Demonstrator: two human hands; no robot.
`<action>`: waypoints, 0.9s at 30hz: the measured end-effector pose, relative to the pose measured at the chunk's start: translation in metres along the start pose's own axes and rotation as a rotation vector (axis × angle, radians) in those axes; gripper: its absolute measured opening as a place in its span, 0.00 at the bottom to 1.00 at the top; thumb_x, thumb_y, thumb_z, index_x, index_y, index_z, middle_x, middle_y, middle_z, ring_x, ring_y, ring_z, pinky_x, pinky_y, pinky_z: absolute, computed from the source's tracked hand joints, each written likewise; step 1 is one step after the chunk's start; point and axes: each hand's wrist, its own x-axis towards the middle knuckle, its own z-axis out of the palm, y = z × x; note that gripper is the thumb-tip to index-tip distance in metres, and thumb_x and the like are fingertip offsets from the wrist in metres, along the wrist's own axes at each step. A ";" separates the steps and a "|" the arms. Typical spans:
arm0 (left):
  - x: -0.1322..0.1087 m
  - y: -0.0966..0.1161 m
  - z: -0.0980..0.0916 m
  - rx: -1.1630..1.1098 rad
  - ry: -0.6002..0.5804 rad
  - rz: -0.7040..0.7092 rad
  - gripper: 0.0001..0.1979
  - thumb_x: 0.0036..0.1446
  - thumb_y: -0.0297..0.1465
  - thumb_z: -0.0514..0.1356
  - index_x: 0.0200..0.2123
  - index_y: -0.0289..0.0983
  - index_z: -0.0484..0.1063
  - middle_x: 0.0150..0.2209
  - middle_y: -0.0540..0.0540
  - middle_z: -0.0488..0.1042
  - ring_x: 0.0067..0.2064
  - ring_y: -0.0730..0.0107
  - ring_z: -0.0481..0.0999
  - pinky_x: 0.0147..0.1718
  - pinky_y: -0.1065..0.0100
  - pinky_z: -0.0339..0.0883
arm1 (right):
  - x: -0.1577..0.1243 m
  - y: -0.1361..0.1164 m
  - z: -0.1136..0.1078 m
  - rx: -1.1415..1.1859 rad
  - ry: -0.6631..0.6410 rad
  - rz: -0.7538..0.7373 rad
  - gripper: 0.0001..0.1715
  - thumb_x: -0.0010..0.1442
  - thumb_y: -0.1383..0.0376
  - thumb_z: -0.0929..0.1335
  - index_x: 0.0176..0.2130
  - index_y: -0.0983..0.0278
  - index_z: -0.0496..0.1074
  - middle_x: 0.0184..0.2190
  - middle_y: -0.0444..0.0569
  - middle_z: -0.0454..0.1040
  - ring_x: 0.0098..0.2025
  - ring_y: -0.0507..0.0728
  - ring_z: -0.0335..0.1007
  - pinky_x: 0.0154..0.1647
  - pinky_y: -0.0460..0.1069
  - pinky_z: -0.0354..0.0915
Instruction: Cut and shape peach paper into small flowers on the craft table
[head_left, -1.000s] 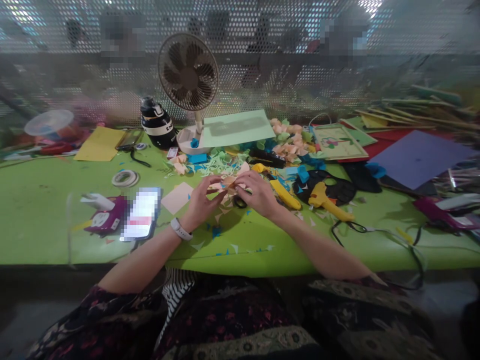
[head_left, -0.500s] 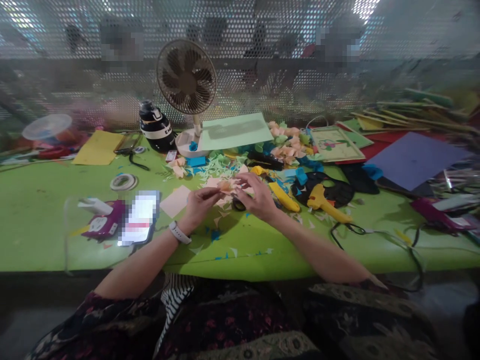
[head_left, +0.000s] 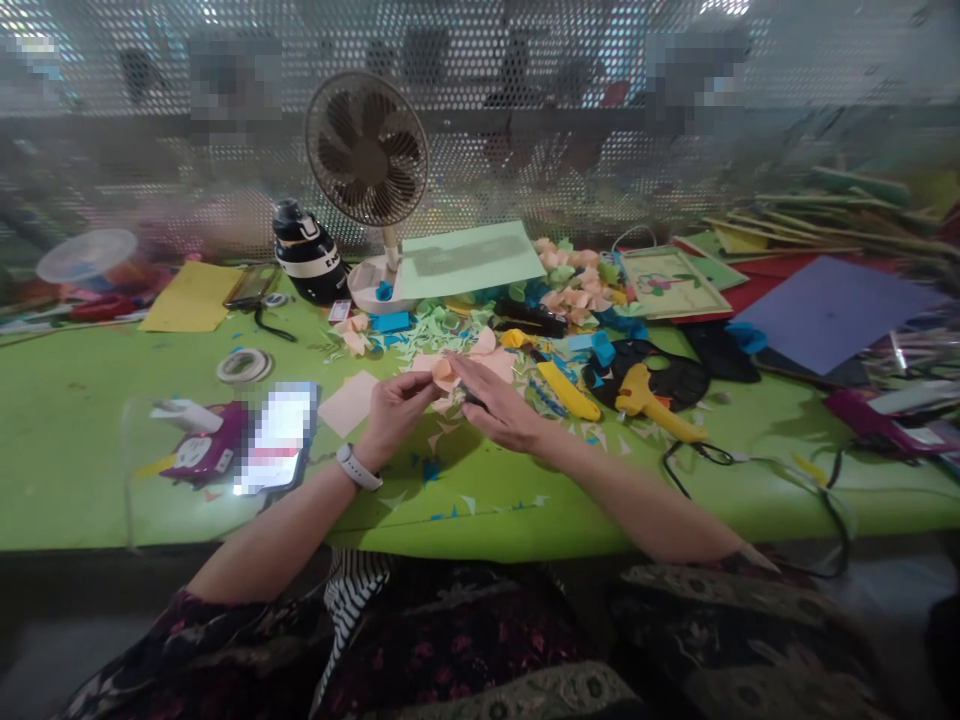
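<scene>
While the left hand point(head_left: 401, 408) pinches a peach paper piece point(head_left: 444, 376) between its fingertips, the right hand point(head_left: 504, 408), curled a moment ago, now lies straight-fingered alongside, clasping nothing visible; contact unclear, shaping apparently underway.

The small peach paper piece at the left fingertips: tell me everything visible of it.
The small, curled piece of peach paper looks thin and matte, its upper part rounded. The bare left hand pinches its left side between the fingertips. The bare right hand is at its right, fingers extended; whether they touch it is unclear. It is held over the green tabletop; its lower part is hard to make out.
</scene>
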 end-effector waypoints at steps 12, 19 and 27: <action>-0.001 -0.001 0.001 0.018 0.020 0.050 0.14 0.49 0.39 0.69 0.35 0.35 0.82 0.35 0.44 0.83 0.34 0.66 0.80 0.37 0.64 0.77 | 0.002 -0.006 0.003 -0.056 -0.060 0.028 0.41 0.65 0.63 0.59 0.72 0.70 0.43 0.71 0.63 0.51 0.72 0.66 0.47 0.70 0.67 0.51; -0.001 -0.001 0.001 0.055 0.015 0.060 0.13 0.51 0.39 0.68 0.35 0.35 0.82 0.33 0.45 0.83 0.32 0.66 0.79 0.34 0.66 0.75 | 0.001 -0.004 0.005 -0.051 -0.037 0.047 0.42 0.65 0.64 0.59 0.73 0.62 0.41 0.72 0.57 0.50 0.73 0.64 0.46 0.71 0.67 0.51; -0.001 -0.003 0.000 0.096 0.029 0.111 0.12 0.53 0.37 0.67 0.36 0.35 0.81 0.35 0.43 0.83 0.34 0.65 0.81 0.36 0.64 0.77 | 0.002 -0.006 0.003 0.024 0.091 0.092 0.37 0.64 0.65 0.61 0.70 0.61 0.51 0.68 0.58 0.58 0.69 0.64 0.55 0.66 0.67 0.59</action>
